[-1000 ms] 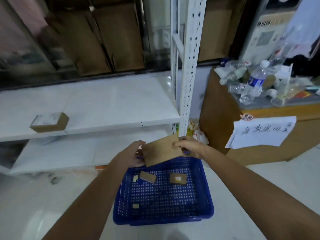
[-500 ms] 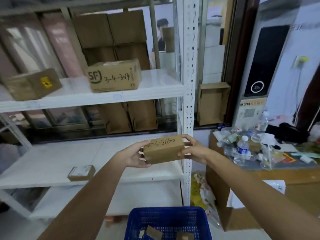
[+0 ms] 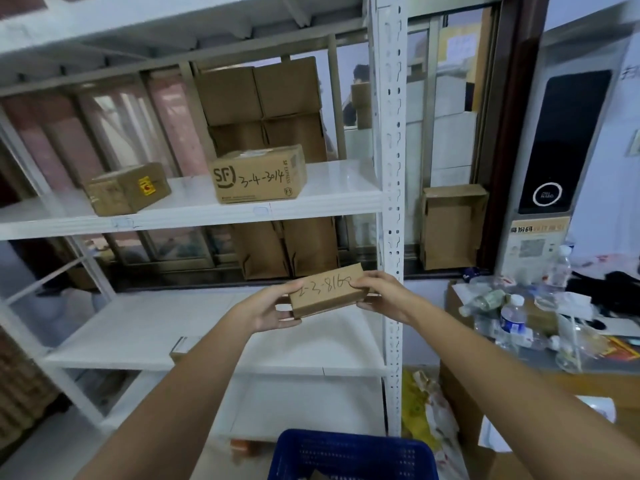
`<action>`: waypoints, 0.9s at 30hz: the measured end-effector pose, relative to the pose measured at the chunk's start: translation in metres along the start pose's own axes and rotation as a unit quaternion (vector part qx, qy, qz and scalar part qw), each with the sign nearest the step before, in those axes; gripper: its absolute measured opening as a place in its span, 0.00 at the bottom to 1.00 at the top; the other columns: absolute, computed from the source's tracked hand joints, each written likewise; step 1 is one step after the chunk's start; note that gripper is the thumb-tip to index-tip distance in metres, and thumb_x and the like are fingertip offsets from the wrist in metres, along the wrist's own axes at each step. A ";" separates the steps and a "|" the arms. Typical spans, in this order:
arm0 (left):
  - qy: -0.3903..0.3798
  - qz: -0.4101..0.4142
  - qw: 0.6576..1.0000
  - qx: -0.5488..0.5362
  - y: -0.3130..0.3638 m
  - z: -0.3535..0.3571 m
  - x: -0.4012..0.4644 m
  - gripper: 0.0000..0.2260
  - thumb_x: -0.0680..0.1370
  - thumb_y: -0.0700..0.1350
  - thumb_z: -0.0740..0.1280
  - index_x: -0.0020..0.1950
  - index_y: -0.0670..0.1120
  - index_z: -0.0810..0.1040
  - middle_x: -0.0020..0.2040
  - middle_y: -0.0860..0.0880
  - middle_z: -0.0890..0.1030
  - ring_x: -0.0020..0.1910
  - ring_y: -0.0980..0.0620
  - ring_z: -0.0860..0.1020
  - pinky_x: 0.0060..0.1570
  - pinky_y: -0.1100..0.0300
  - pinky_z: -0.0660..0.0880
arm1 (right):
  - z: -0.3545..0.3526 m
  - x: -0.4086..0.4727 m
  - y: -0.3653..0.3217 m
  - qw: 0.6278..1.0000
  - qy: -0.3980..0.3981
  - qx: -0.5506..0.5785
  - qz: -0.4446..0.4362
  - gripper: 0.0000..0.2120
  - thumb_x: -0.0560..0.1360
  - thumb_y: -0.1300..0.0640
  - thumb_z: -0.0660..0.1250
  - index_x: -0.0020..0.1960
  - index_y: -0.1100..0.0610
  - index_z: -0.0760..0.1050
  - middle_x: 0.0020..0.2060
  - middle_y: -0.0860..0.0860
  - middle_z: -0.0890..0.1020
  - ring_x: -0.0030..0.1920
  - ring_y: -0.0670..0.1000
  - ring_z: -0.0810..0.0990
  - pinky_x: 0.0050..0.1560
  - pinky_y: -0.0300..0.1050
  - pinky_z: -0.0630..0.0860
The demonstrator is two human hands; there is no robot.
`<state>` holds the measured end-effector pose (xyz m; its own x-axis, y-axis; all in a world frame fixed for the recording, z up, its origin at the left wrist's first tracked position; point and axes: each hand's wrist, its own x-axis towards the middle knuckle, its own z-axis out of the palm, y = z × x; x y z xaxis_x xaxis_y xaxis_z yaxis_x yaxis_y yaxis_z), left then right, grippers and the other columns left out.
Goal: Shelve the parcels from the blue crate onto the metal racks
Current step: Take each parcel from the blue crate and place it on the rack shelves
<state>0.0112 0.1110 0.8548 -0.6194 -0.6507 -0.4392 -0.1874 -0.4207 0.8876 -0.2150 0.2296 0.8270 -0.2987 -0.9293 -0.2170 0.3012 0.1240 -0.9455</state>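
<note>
Raised a little nearer the rack (image 3: 391,209) since before, one flat cardboard parcel (image 3: 327,291) gripped at its ends by my left hand (image 3: 273,311) and right hand (image 3: 381,296), two boxy cartons (image 3: 258,174) above them, blue perforated crate (image 3: 349,455) below.

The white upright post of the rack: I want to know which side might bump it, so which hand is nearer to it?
Right. The right hand grips the small parcel just beside the post; the left hand holds the parcel's far end, farther away.

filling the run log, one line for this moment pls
stage: carrying | left hand: holds parcel | right hand: holds parcel | blue crate: below
</note>
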 end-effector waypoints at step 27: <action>0.154 0.241 0.956 -0.061 0.071 -0.355 -0.187 0.15 0.77 0.52 0.68 0.57 0.43 0.79 0.54 0.42 0.83 0.57 0.45 0.78 0.60 0.52 0.74 | 0.429 0.045 -0.004 0.989 -0.089 -0.051 -0.104 0.17 0.72 0.63 0.74 0.58 0.59 0.75 0.50 0.56 0.83 0.49 0.51 0.82 0.45 0.43 0.80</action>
<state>0.3840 -0.0219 0.9507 -0.3534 -0.9353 -0.0206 0.1646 -0.0838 0.9828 0.1583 0.0377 0.9254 -0.1777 -0.9839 0.0213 0.1541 -0.0492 -0.9868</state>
